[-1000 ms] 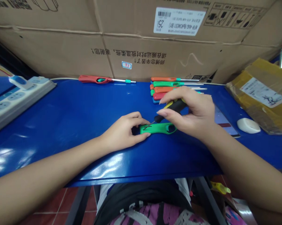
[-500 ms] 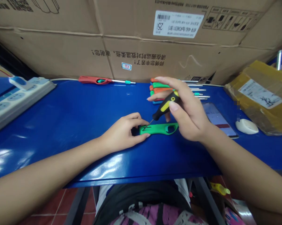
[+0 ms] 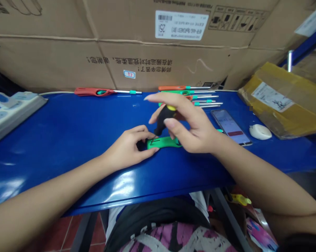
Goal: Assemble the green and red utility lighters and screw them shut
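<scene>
A green long-necked lighter (image 3: 166,142) lies flat on the blue table. My left hand (image 3: 131,145) pinches its left end between thumb and fingers. In my right hand (image 3: 190,127) is a black and yellow screwdriver (image 3: 161,120), tilted, its tip at the slot in the lighter's left end. The right palm and wrist hide most of the lighter's right end. Behind my right hand lie several orange and green lighters (image 3: 173,88) with metal necks, partly covered by my fingers.
A red lighter (image 3: 93,92) lies at the back by a large cardboard box (image 3: 137,52). On the right are a phone (image 3: 231,127), a white mouse (image 3: 260,132) and a taped carton (image 3: 286,105). A power strip (image 3: 18,108) sits at the left.
The view has shifted right. The screwdriver stands steeper over the lighter, and my right hand has turned around its handle. My left hand keeps its hold.
</scene>
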`<action>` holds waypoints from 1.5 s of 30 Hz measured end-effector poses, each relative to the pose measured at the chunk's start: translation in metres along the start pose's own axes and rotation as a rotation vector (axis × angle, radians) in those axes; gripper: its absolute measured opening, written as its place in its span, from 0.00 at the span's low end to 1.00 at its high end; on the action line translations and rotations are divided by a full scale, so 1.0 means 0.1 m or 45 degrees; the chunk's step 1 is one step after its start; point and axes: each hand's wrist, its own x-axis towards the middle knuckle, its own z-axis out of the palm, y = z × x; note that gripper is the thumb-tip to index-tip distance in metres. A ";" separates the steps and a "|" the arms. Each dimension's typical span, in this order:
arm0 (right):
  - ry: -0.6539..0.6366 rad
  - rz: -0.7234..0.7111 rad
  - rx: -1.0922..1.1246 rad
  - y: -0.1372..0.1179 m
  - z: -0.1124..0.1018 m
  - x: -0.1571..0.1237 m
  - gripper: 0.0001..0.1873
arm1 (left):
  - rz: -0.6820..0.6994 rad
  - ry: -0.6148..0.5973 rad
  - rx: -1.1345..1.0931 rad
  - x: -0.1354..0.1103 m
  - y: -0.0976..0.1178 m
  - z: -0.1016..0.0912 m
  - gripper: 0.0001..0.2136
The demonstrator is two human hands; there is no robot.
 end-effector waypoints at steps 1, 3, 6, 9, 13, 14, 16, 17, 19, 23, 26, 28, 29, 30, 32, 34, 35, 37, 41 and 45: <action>0.003 -0.048 -0.057 0.01 0.00 0.01 0.20 | 0.009 0.013 0.022 0.00 0.00 0.00 0.09; 0.093 -0.071 -0.164 0.04 0.00 0.01 0.18 | 0.015 0.035 0.078 0.01 -0.01 0.01 0.09; 0.122 -0.097 -0.258 0.06 -0.03 0.00 0.23 | 0.037 0.038 0.135 0.04 0.00 0.02 0.09; -0.018 -0.020 -0.261 0.01 -0.08 -0.01 0.28 | 0.055 0.035 0.152 0.08 0.01 0.02 0.09; -0.054 -0.068 -0.206 0.02 -0.09 0.00 0.24 | 0.045 0.032 0.167 0.10 0.03 0.02 0.10; -0.055 -0.080 -0.220 0.05 -0.08 0.01 0.23 | 0.030 0.026 0.175 0.10 0.04 0.02 0.09; 0.043 -0.081 -0.269 0.13 -0.05 0.02 0.22 | -0.008 0.006 0.192 0.11 0.07 0.02 0.09; 0.072 -0.093 -0.282 0.17 -0.04 0.02 0.21 | -0.023 -0.005 0.198 0.11 0.08 0.02 0.09; 0.112 -0.122 -0.297 0.20 -0.04 0.02 0.20 | -0.036 -0.013 0.208 0.12 0.12 0.02 0.10; 0.086 -0.175 -0.229 0.13 -0.05 0.00 0.23 | -0.040 -0.011 0.221 0.14 0.15 0.02 0.09; 0.065 -0.177 -0.211 0.11 -0.03 0.01 0.22 | -0.060 0.020 0.238 0.14 0.13 0.03 0.10; 0.062 -0.164 -0.230 0.13 -0.02 0.03 0.20 | -0.076 0.034 0.247 0.14 0.12 0.04 0.11; 0.063 -0.167 -0.236 0.14 -0.02 0.04 0.20 | -0.081 0.035 0.248 0.14 0.11 0.04 0.12; 0.062 -0.171 -0.238 0.14 -0.02 0.04 0.21 | -0.083 0.033 0.247 0.14 0.11 0.05 0.12; 0.043 -0.165 -0.237 0.11 -0.04 0.04 0.22 | -0.080 0.025 0.242 0.14 0.11 0.05 0.11; -0.005 -0.132 -0.235 0.06 -0.07 0.02 0.23 | -0.075 0.021 0.234 0.14 0.12 0.05 0.11; -0.026 -0.128 -0.229 0.04 -0.07 0.02 0.24 | -0.073 0.022 0.230 0.14 0.12 0.05 0.11; -0.044 -0.153 -0.211 0.01 -0.06 0.02 0.23 | -0.075 0.026 0.220 0.15 0.11 0.05 0.11; 0.048 -0.150 -0.236 0.05 0.04 0.03 0.20 | -0.080 0.018 0.190 0.13 0.07 0.06 0.12; 0.094 -0.228 -0.199 0.06 0.11 0.02 0.23 | -0.074 0.038 0.157 0.11 0.02 0.07 0.14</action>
